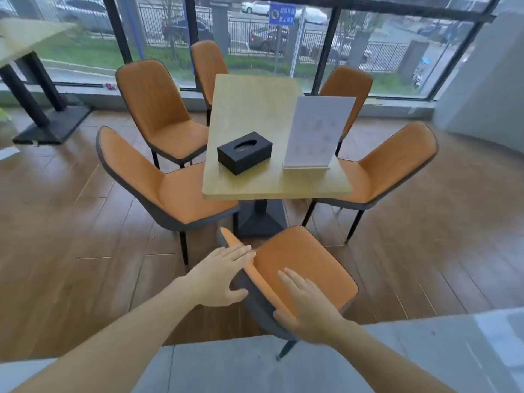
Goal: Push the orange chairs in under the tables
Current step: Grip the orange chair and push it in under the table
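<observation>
A light wooden table stands before a big window, carrying a black tissue box and, just right of the box, an upright white menu stand. Orange chairs ring the table: two on its left, two on its right, one at its far end. The nearest chair sits at the table's near end, turned sideways. The left hand lies flat on top of its backrest; the right hand, fingers spread, rests on the backrest's inner face.
</observation>
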